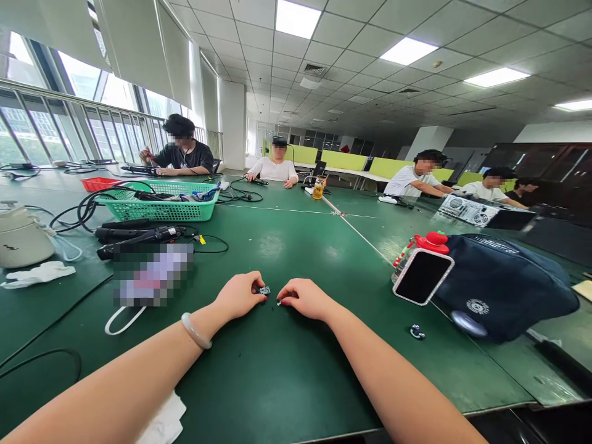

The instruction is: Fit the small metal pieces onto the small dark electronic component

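**Two Small Pieces, Ten Careful Fingertips**

A small patterned piece (pixel 265 290) sits in the pinch of the left hand (pixel 239 296), just above the green counter (pixel 277 376), while the right hand (pixel 306 298), a narrow gap away, appears to nip a tiny pale bit (pixel 279 303). The two hands are near each other but do not touch. The work at this instant looks to be close fingertip handling; any further move would seem to call for a light grip and steady wrists. The patterned piece is flat-looking, dark with pale markings, its far end jutting toward the right hand; finer detail is too small to read, and fingers hide most of the pale bit.

Left of the hands lies a blurred lilac item (pixel 155 274), with a green basket (pixel 161 211) beyond it. To their right, a phone (pixel 423 277) leans before a dark bag (pixel 504 277); nearer lies a small shiny clip (pixel 417 332). Well beyond the hands, other people (pixel 276 166) sit around the counter.
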The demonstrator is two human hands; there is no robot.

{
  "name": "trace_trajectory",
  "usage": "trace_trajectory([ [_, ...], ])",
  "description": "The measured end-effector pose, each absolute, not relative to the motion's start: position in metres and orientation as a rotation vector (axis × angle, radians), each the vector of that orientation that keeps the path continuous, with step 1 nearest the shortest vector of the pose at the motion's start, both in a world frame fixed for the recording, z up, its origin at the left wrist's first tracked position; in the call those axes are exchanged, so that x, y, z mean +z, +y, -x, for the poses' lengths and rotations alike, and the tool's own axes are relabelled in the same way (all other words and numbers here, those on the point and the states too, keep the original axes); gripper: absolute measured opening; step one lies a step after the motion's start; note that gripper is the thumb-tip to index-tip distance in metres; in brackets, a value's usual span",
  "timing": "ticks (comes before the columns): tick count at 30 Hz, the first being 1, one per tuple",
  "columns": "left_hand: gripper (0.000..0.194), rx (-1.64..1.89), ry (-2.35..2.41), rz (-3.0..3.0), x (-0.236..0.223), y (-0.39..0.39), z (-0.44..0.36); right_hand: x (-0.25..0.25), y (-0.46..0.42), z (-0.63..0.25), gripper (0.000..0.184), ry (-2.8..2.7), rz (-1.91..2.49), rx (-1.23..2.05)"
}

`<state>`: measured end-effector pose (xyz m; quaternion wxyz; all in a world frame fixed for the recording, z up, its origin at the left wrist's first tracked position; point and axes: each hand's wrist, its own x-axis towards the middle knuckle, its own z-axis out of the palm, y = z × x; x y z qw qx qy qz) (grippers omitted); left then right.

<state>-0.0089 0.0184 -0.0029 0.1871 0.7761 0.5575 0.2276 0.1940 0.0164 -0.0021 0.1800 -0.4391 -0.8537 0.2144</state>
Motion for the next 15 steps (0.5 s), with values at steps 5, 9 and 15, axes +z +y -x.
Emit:
trace_trajectory([
  [5, 0.018, 0.634, 1.571, -2.18, -0.003, 0.018, 0.009, -0.001, 0.014, -0.193, 0.015, -2.459, 1.214, 0.571],
  [9, 0.018, 0.634, 1.572, -2.175, -0.001, 0.018, 0.008, -0.002, 0.012, -0.187, 0.007, -2.48, 1.234, 0.507],
  [15, 0.017, 0.635, 1.566, -2.165, -0.001, 0.017, 0.009, -0.004, 0.011, -0.184, 0.003, -2.496, 1.207, 0.457],
])
